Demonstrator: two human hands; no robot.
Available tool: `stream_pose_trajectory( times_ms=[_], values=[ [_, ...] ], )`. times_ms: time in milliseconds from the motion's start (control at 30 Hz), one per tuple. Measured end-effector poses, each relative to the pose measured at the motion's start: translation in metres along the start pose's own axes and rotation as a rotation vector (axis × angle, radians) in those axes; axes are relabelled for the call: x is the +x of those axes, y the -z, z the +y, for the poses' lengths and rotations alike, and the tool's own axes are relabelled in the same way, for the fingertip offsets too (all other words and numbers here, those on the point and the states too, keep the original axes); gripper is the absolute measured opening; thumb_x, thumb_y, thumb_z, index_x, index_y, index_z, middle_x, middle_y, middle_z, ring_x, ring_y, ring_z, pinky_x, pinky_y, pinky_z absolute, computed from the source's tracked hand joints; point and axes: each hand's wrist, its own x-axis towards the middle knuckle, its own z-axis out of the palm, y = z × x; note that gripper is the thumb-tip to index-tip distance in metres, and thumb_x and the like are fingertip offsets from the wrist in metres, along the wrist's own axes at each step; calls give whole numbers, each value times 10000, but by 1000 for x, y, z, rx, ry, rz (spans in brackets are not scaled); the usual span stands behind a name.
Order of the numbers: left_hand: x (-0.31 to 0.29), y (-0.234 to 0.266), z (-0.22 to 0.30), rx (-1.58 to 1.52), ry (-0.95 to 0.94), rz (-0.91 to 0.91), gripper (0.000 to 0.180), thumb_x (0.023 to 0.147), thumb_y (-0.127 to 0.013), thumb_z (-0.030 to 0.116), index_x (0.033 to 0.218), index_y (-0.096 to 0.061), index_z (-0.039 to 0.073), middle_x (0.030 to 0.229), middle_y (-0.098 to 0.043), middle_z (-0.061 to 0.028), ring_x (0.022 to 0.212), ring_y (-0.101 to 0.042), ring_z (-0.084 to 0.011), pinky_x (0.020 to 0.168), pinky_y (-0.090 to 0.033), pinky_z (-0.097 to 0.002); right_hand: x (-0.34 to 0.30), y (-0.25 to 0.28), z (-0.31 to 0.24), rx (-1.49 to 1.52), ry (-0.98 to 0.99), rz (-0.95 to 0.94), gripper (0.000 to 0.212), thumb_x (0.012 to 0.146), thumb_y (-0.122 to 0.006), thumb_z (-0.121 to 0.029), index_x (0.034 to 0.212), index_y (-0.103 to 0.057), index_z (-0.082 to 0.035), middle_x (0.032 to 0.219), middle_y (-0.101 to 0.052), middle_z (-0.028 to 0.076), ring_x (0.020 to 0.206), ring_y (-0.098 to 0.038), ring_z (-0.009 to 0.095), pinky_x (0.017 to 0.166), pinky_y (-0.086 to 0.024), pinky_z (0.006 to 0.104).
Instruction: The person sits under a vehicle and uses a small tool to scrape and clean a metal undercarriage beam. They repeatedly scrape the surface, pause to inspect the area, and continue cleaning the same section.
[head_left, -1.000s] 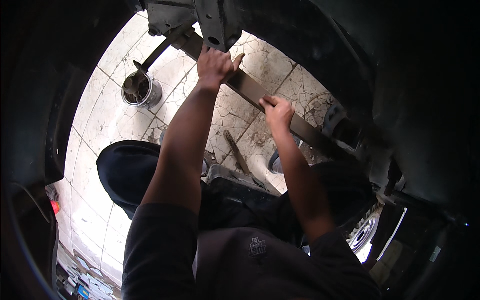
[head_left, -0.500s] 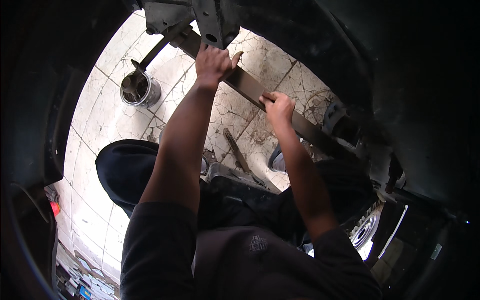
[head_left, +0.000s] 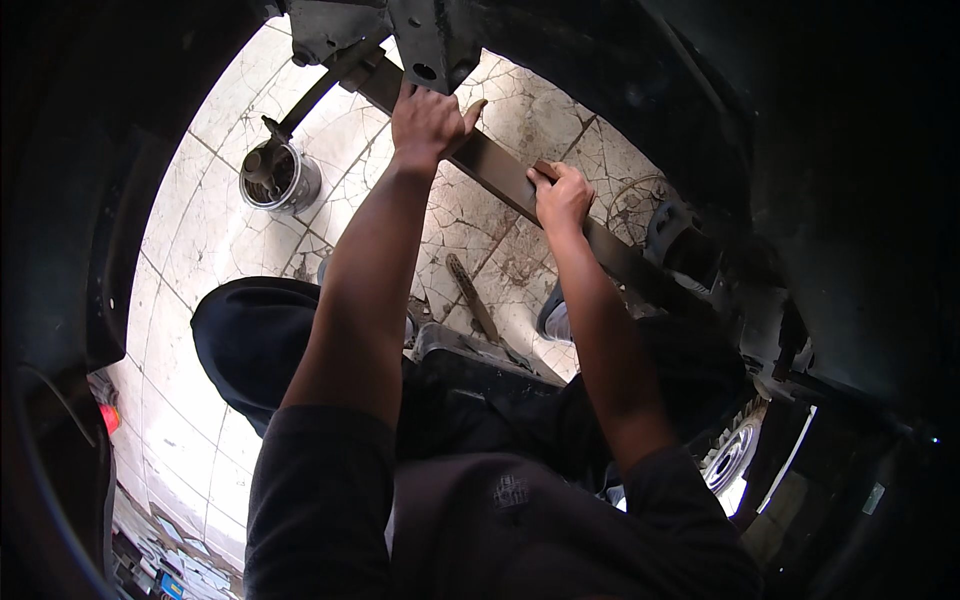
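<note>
A long flat steel leaf spring point(head_left: 490, 163) slants from the upper middle down to the right. My left hand point(head_left: 430, 125) grips its upper part, fingers over the far edge and thumb sticking out to the right. Further along, my right hand point(head_left: 565, 197) is closed on a small flat brown piece point(head_left: 546, 170), pinched between thumb and fingers against the face of the spring. What that piece is made of cannot be made out. Just above my left hand is a metal bracket point(head_left: 424, 45) with a round hole.
Dark vehicle bodywork point(head_left: 820, 150) surrounds the opening. A metal can point(head_left: 297, 185) with parts in it stands on the cracked tile floor point(head_left: 350, 180) at left. A brush point(head_left: 470, 290) lies between my feet, near a dark box point(head_left: 470, 355). A wheel point(head_left: 733, 455) shows at lower right.
My right hand has moved slightly up and to the right with the brown piece, across the spring. My left hand has stayed in place.
</note>
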Motion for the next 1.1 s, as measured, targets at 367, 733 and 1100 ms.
stream_pose_trajectory(
  times_ms=[367,733,1100],
  values=[
    [0,-5,-1,12,-16,63,590,969,-571,612,659,-711,129,646,-696,-131,615,-693,-291,863,-475,-426,-3,5,-9,-79,-134,-63,235,835,-831,-375,871,-769,-151,897,-727,110,893,-681,346,841,-377,492],
    [1,3,4,0,13,-10,599,979,-549,617,681,-718,126,644,-699,-125,644,-700,-286,861,-478,-423,-20,4,-6,-109,-114,-48,260,832,-833,-385,925,-772,-150,884,-742,146,901,-681,389,864,-398,515],
    [-2,5,1,37,19,-53,602,989,-520,614,728,-740,118,715,-723,-126,714,-696,-272,890,-441,-425,-40,10,-19,-123,-48,-41,271,845,-826,-374,870,-743,-118,881,-735,117,890,-680,354,873,-367,494]
  ],
)
